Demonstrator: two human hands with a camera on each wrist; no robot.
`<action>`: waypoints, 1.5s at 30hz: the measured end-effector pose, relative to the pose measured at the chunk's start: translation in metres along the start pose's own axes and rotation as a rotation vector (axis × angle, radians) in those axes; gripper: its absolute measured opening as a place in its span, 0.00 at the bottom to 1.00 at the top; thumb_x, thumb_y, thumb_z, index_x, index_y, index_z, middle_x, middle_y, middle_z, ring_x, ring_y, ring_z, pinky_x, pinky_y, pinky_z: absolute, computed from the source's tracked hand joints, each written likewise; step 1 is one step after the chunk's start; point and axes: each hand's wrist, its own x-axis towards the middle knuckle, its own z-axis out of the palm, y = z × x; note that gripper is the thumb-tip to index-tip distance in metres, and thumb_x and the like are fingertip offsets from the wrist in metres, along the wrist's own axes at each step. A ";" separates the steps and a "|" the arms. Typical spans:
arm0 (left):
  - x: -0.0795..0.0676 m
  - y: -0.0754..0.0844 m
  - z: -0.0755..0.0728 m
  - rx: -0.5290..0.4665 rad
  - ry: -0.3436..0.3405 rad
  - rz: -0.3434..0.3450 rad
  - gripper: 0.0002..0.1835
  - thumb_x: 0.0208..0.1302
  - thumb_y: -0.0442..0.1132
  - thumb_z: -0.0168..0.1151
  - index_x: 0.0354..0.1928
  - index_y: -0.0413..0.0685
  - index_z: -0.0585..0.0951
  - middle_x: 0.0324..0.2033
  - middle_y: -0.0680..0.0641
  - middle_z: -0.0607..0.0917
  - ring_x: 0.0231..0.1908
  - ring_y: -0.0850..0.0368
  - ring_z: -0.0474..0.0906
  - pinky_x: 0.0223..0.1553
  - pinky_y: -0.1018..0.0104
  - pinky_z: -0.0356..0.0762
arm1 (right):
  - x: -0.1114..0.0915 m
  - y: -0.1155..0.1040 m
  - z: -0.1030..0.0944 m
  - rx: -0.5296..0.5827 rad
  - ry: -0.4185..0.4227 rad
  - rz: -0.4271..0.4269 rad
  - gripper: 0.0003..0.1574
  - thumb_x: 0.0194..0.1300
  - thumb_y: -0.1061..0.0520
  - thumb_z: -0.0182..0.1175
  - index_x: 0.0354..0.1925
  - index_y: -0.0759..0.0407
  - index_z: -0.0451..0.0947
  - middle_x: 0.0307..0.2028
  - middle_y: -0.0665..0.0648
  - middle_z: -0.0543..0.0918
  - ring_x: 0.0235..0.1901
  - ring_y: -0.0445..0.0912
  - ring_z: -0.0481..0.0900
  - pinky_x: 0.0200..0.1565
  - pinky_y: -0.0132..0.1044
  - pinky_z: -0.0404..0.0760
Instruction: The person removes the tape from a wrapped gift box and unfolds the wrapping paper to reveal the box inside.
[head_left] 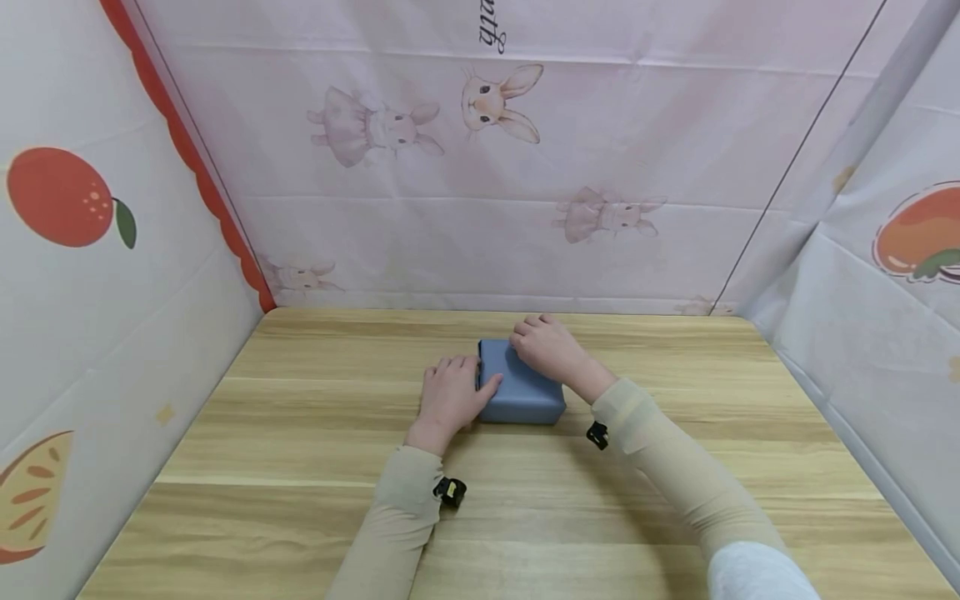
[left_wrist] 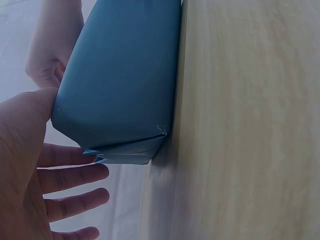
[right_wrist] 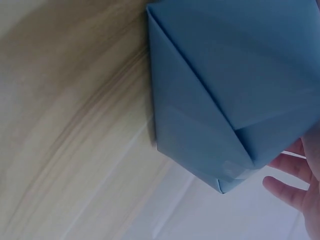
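Note:
A box wrapped in blue paper [head_left: 521, 387] lies on the wooden table, its end folded into slanting flaps [right_wrist: 200, 115] in the right wrist view. At its left end is my left hand [head_left: 450, 392]. The thumb rests on the top near the edge, and the fingers [left_wrist: 75, 179] reach out straight past the folded end, the index touching the flap. My right hand [head_left: 551, 348] holds the far side of the box from above with bent fingers. In the right wrist view its fingertips [right_wrist: 282, 191] show beyond the box's edge; its thumb is hidden.
The wooden table [head_left: 300, 467] spreads around the box. Behind it hangs a pink cloth [head_left: 450, 242] with rabbit prints. White cloths with fruit prints hang at the left [head_left: 150, 317] and right [head_left: 847, 317]. Dark wrist cameras [head_left: 450, 492] sit under both sleeves.

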 end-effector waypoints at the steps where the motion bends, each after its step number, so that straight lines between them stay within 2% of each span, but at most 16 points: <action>1: 0.000 0.000 0.000 -0.001 0.000 0.000 0.34 0.67 0.67 0.48 0.61 0.49 0.76 0.57 0.44 0.81 0.60 0.44 0.74 0.59 0.45 0.69 | 0.000 0.000 0.001 -0.001 0.012 -0.004 0.09 0.70 0.58 0.57 0.39 0.55 0.84 0.38 0.52 0.85 0.41 0.48 0.81 0.47 0.44 0.80; 9: 0.000 0.001 0.001 -0.003 0.007 0.008 0.33 0.68 0.67 0.48 0.61 0.49 0.77 0.57 0.44 0.82 0.59 0.45 0.75 0.58 0.44 0.70 | 0.003 0.007 0.010 0.025 0.066 -0.007 0.06 0.67 0.57 0.60 0.37 0.57 0.82 0.35 0.53 0.84 0.37 0.48 0.82 0.42 0.44 0.82; 13: -0.001 0.000 0.002 -0.007 0.014 0.011 0.34 0.67 0.67 0.48 0.61 0.49 0.76 0.57 0.44 0.82 0.59 0.44 0.76 0.58 0.44 0.70 | 0.007 0.012 0.016 0.093 0.055 0.008 0.06 0.67 0.57 0.59 0.37 0.58 0.81 0.34 0.54 0.84 0.36 0.48 0.82 0.42 0.44 0.82; 20: 0.000 -0.001 0.001 -0.011 0.014 0.018 0.34 0.67 0.67 0.48 0.60 0.48 0.77 0.56 0.44 0.82 0.58 0.45 0.76 0.58 0.45 0.70 | 0.014 0.021 0.026 0.231 0.070 0.057 0.05 0.67 0.59 0.60 0.36 0.59 0.81 0.32 0.55 0.83 0.31 0.48 0.81 0.36 0.43 0.80; 32: 0.000 -0.001 0.000 -0.015 0.014 0.025 0.33 0.68 0.66 0.49 0.60 0.48 0.77 0.56 0.45 0.82 0.58 0.45 0.76 0.57 0.45 0.71 | 0.020 0.027 0.032 0.286 0.056 0.082 0.06 0.69 0.59 0.57 0.36 0.58 0.81 0.33 0.55 0.83 0.32 0.49 0.82 0.38 0.42 0.81; 37: 0.000 -0.001 -0.001 -0.015 0.010 0.022 0.33 0.68 0.66 0.49 0.60 0.48 0.77 0.57 0.44 0.82 0.58 0.45 0.76 0.57 0.45 0.71 | 0.020 0.028 0.032 0.301 0.020 0.105 0.08 0.70 0.59 0.56 0.37 0.58 0.81 0.33 0.54 0.83 0.33 0.48 0.81 0.40 0.43 0.81; 45: -0.001 0.000 -0.003 -0.019 0.000 0.018 0.33 0.68 0.66 0.49 0.61 0.48 0.76 0.57 0.44 0.82 0.59 0.45 0.76 0.58 0.44 0.70 | 0.019 0.026 0.032 0.324 0.004 0.126 0.07 0.70 0.58 0.57 0.41 0.57 0.82 0.37 0.54 0.85 0.38 0.49 0.83 0.43 0.44 0.81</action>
